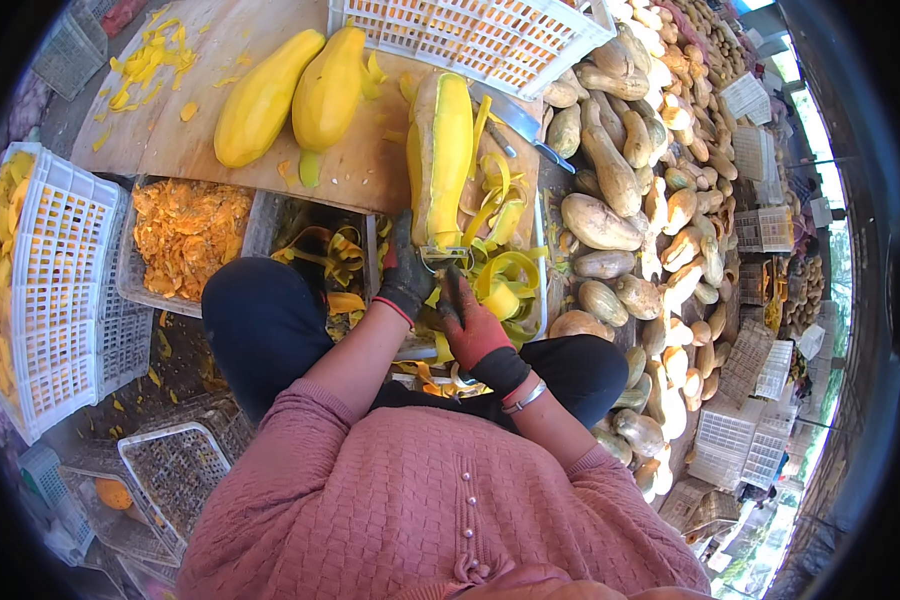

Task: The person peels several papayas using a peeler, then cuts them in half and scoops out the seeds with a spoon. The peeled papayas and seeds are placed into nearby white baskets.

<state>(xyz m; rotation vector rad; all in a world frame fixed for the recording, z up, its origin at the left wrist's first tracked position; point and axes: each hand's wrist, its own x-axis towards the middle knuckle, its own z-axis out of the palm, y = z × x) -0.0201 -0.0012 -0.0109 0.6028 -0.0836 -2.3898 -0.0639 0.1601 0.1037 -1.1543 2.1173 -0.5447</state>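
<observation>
A large, partly peeled squash (pixel 441 157) lies lengthwise on the wooden board, its near end toward me. Yellow flesh shows along its top, and strips of paler skin remain on its sides. My left hand (pixel 406 266), in a black and red work glove, grips the squash's near end from the left. A peeler (pixel 445 256) with a wide metal head sits against that same end. Its handle is mostly hidden in my gloved right hand (pixel 474 322). Curled peels (pixel 506 274) heap up just right of my hands.
Two peeled squashes (pixel 270 97) lie on the board (pixel 187 142). A broad-bladed knife (pixel 521 120) is at its right edge, near a white crate (pixel 457 34). Orange pulp (pixel 187 232) fills a bin on the left. Unpeeled squashes (pixel 604 221) cover the ground to the right.
</observation>
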